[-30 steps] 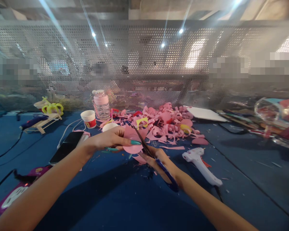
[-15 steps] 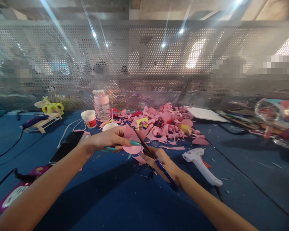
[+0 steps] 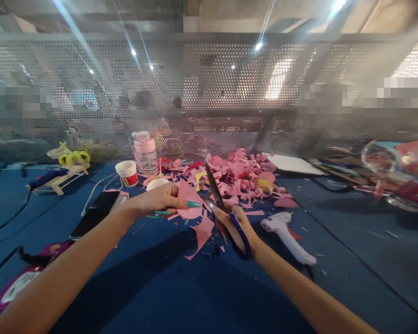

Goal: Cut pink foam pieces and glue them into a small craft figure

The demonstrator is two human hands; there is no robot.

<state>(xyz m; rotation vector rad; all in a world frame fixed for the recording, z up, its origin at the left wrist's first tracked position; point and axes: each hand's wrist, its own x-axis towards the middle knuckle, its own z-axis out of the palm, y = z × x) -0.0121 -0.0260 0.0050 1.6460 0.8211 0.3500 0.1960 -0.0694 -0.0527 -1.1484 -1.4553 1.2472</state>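
My left hand (image 3: 163, 198) pinches a piece of pink paper (image 3: 188, 211) between thumb and fingers. In my right hand (image 3: 237, 227) is a pair of scissors (image 3: 214, 188) with dark blades and blue handles. The blades point up and away, just right of the pink paper, and stand apart. A jagged pink offcut (image 3: 204, 230) hangs or lies below the held paper; I cannot tell whether it is still joined. Behind both hands spreads a heap of pink paper scraps (image 3: 237, 169) with a few yellow and red bits.
A white glue gun (image 3: 288, 236) lies right of my hand. To the left are a phone (image 3: 96, 214), a paper cup (image 3: 126, 173), a pink-topped bottle (image 3: 145, 152) and a purple power strip (image 3: 24, 280). A perforated metal screen (image 3: 202, 93) closes off the back.
The scissors have swung more upright and their blades have parted from the pink paper. A larger pink offcut now shows below it. My left hand has barely shifted.
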